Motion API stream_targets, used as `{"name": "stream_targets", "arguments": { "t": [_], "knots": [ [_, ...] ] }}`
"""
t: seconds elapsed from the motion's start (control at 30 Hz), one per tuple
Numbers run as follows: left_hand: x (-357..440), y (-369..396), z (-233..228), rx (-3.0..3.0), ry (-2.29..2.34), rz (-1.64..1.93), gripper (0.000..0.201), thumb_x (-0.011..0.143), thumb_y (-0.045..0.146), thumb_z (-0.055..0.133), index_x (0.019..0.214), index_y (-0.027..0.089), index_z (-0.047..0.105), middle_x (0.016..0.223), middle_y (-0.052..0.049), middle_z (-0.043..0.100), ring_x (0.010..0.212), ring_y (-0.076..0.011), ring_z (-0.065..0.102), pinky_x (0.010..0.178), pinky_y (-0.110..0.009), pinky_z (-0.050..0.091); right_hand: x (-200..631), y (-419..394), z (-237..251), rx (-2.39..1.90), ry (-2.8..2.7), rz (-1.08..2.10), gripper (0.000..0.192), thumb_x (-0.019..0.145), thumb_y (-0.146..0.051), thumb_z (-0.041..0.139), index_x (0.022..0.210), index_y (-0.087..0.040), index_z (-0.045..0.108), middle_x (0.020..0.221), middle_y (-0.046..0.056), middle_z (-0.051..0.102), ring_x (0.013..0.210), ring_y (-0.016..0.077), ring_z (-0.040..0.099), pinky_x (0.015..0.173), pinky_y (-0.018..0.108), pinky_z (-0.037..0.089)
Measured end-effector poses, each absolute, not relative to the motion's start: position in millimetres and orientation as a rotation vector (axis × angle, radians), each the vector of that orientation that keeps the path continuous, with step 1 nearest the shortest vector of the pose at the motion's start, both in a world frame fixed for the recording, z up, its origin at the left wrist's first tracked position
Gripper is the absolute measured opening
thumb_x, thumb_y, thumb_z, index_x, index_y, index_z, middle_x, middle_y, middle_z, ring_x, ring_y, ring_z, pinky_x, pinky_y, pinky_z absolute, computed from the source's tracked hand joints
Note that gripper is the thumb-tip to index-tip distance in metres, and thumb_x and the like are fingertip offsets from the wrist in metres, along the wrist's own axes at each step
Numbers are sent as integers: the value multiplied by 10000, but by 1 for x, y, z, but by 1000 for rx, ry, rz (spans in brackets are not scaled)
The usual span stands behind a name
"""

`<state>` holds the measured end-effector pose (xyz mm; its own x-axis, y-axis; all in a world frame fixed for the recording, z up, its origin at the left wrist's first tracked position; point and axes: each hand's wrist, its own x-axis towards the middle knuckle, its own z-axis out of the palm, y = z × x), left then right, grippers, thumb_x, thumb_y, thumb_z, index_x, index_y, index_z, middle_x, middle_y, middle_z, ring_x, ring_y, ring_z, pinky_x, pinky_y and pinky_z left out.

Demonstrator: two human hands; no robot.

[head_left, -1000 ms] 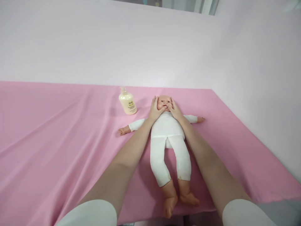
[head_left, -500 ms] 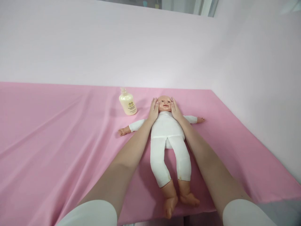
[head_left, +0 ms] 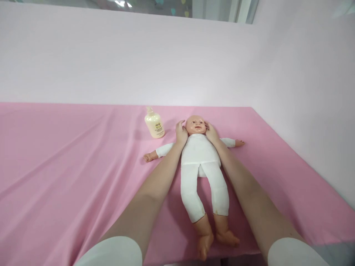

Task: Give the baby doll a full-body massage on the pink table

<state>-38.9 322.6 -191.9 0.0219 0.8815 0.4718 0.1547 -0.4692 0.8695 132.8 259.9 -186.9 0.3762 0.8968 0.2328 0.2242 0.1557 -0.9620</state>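
On the pink sheet (head_left: pixel 69 166): baby doll (head_left: pixel 200 155) lying face up, lotion bottle (head_left: pixel 154 125) beside its head.
Left hand (head_left: pixel 181 133): cupping the doll's cheek, fingers open.
Right hand (head_left: pixel 211 132): likewise (mirrored).
Change: thumbs have slid off the mouth outward to the cheeks; stroke looks finished.

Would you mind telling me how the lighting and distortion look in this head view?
Head view: soft, even light; faint shadows beside the lotion bottle and under the doll; glare only in the window strip above; wide-angle stretch enlarges the forearms; everything sharp.

Pink cloth (head_left: pixel 69 166) covers the surface; pale pink walls (head_left: pixel 138 59) behind and right; window strip (head_left: pixel 194 7) along frame top
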Motion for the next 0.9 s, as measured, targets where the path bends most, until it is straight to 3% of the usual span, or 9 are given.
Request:
{"name": "stream_targets", "arguments": {
  "t": [0.13,0.37,0.53,0.6,0.77,0.9],
  "knots": [
    [-40,318,-189,1722,1059,1496,323,921,125,433,1171,185,627,1295,-133,638,1301,-245,566,1220,-465,374,130,252,-182,-1340,-1168,644,468,838,-138,527,1293,-174,632,1291,109,730,1206,225,682,1121,406,497],
    [-42,304,-176,1850,926,1464,381,1054,428,366,1221,184,605,1301,-139,652,1285,-243,583,1198,-446,393,123,241,-175,-1289,-1223,631,516,979,-446,439,1413,-203,575,1469,80,620,1437,227,514,1258,401,347],
    [-43,300,-177,1884,882,1387,486,953,508,585,1307,175,573,1374,-155,615,1322,-266,577,1159,-434,443,119,225,-169,-1312,-1330,699,983,824,-588,723,1611,-159,320,1624,141,433,1543,287,365,1301,454,266],
    [-43,301,-179,1942,866,1361,593,884,503,681,1358,175,541,1412,-165,586,1363,-292,546,1189,-462,412,117,221,-166,-1314,-1337,725,1081,776,-602,776,1628,-152,285,1636,153,409,1549,301,355,1302,455,267],
    [-44,300,-180,2014,834,1273,894,740,494,825,1471,155,438,1535,-206,470,1475,-358,429,1258,-527,310,117,221,-164,-1407,-1273,747,1031,833,-600,722,1646,-157,269,1653,134,388,1579,290,295,1318,449,220],
    [-43,299,-181,1999,851,1258,925,729,480,838,1494,176,415,1570,-195,434,1502,-360,395,1270,-535,294,119,224,-168,-1408,-1256,766,1006,856,-632,679,1656,-190,257,1648,102,404,1578,275,302,1318,454,214]
  ]
}}
